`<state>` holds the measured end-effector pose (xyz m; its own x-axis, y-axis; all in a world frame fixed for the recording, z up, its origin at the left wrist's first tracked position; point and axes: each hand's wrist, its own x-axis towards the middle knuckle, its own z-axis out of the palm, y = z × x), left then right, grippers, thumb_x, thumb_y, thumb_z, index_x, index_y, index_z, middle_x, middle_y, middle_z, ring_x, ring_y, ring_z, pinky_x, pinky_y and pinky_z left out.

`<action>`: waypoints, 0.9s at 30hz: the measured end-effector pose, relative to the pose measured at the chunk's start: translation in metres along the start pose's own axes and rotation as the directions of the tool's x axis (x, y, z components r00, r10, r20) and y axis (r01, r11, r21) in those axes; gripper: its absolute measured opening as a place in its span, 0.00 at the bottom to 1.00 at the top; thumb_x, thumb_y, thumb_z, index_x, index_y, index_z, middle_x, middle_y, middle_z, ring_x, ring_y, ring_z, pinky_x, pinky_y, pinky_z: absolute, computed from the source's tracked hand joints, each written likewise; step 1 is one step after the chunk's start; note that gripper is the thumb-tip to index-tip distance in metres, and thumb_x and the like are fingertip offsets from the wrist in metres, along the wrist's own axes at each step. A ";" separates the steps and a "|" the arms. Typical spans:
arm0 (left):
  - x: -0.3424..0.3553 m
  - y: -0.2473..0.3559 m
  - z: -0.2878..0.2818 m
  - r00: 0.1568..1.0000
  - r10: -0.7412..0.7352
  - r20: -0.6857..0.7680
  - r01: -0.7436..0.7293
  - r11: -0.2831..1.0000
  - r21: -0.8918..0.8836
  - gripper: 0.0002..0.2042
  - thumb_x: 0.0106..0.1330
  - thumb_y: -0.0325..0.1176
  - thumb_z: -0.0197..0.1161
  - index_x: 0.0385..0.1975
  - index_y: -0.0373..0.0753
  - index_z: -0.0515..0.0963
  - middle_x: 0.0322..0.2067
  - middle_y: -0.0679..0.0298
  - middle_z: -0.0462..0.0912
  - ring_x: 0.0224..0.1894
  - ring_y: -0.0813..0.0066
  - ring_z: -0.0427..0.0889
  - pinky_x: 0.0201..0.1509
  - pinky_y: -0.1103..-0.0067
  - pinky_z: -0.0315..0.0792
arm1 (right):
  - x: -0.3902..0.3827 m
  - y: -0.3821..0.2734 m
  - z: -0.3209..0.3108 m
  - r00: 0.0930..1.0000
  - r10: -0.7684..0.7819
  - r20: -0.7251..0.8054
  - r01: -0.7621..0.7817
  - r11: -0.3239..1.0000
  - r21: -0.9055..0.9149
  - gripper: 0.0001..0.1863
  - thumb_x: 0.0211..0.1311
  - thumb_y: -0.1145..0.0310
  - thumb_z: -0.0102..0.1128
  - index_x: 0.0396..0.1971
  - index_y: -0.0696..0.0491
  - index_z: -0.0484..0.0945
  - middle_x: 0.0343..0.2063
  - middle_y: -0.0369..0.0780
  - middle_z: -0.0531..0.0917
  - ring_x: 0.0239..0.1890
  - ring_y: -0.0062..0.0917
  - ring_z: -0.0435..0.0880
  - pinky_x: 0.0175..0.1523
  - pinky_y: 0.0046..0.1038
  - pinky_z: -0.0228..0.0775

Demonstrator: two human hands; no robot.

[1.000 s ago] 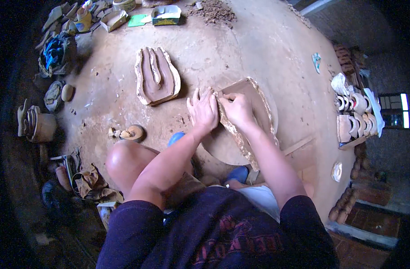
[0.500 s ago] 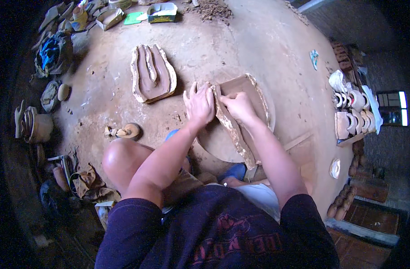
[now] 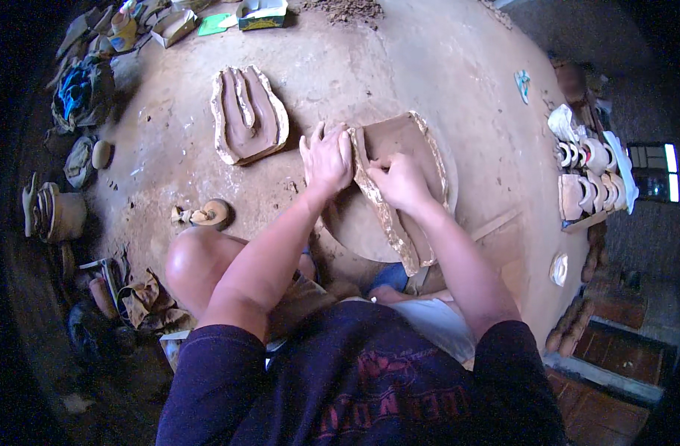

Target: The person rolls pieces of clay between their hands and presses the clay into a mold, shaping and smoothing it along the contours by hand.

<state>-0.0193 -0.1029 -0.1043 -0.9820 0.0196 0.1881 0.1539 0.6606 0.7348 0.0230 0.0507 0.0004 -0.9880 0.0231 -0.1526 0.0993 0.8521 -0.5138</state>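
Note:
A brown clay slab with a raised pale rim [image 3: 399, 141] lies on a round board [image 3: 355, 223] in front of me. My left hand [image 3: 326, 157] lies flat with fingers spread against the slab's left rim. My right hand [image 3: 399, 181] presses down inside the slab, fingers bent into the wet clay. A second clay piece [image 3: 247, 115], with two long grooves and a ragged rim, lies on the dirt floor to the left, apart from both hands.
Small clay lumps [image 3: 206, 215] sit by my bare knee [image 3: 199, 260]. Rags and pots [image 3: 57, 212] line the left edge. Boxes [image 3: 262, 13] stand at the far side. Rows of pale moulded pieces [image 3: 589, 175] sit on a board at the right.
Both hands have stayed on the slab, shifting slightly along its left rim; the view has tilted a little.

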 end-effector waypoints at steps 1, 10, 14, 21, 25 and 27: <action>0.001 0.001 0.001 1.000 0.007 -0.002 -0.007 1.000 -0.007 0.24 0.81 0.44 0.39 0.63 0.40 0.78 0.63 0.58 0.80 0.74 0.51 0.64 0.77 0.42 0.48 | -0.001 0.007 0.001 1.000 0.006 -0.003 -0.006 1.000 0.000 0.16 0.56 0.59 0.71 0.36 0.56 0.91 0.30 0.53 0.89 0.35 0.41 0.91 0.46 0.37 0.81; 0.004 0.006 -0.006 0.999 0.006 0.046 -0.006 1.000 0.006 0.24 0.81 0.44 0.38 0.64 0.43 0.78 0.65 0.57 0.78 0.73 0.48 0.66 0.75 0.44 0.51 | -0.004 0.021 -0.009 0.994 -0.040 0.099 0.041 0.999 -0.003 0.16 0.58 0.58 0.69 0.35 0.56 0.91 0.30 0.54 0.88 0.36 0.47 0.90 0.49 0.41 0.81; 0.003 0.000 -0.004 1.000 -0.002 0.031 0.002 1.000 0.009 0.24 0.82 0.45 0.39 0.64 0.44 0.77 0.65 0.57 0.78 0.74 0.48 0.64 0.76 0.44 0.50 | -0.022 0.013 -0.015 0.985 -0.172 0.025 0.174 0.971 -0.166 0.16 0.58 0.58 0.69 0.37 0.55 0.91 0.32 0.54 0.88 0.38 0.47 0.90 0.50 0.40 0.81; 0.004 0.010 -0.007 0.997 -0.044 0.070 0.043 0.999 0.010 0.25 0.80 0.52 0.43 0.65 0.46 0.78 0.65 0.58 0.78 0.74 0.49 0.64 0.77 0.45 0.49 | -0.028 0.022 -0.023 0.968 0.158 0.193 -0.165 0.986 0.020 0.16 0.60 0.58 0.69 0.39 0.55 0.91 0.36 0.53 0.89 0.42 0.44 0.90 0.53 0.39 0.80; 0.004 0.009 -0.002 0.999 -0.037 0.038 0.036 0.999 0.015 0.25 0.79 0.53 0.45 0.64 0.46 0.78 0.64 0.59 0.79 0.74 0.50 0.64 0.77 0.45 0.48 | -0.040 0.038 -0.006 1.000 0.019 0.015 -0.019 0.999 0.030 0.17 0.61 0.59 0.69 0.40 0.57 0.90 0.33 0.51 0.90 0.39 0.41 0.91 0.49 0.37 0.81; 0.003 0.005 -0.006 0.998 -0.044 0.047 0.045 0.999 -0.017 0.26 0.79 0.53 0.45 0.65 0.42 0.77 0.63 0.55 0.80 0.75 0.49 0.63 0.78 0.43 0.45 | -0.037 0.025 -0.015 0.965 0.215 0.151 -0.236 0.962 0.139 0.17 0.61 0.59 0.69 0.40 0.58 0.90 0.34 0.52 0.90 0.39 0.42 0.91 0.50 0.38 0.81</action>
<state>-0.0206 -0.1039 -0.0961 -0.9918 0.0257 0.1250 0.1117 0.6482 0.7532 0.0603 0.0792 0.0063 -0.9143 0.1267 -0.3847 0.3449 0.7416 -0.5753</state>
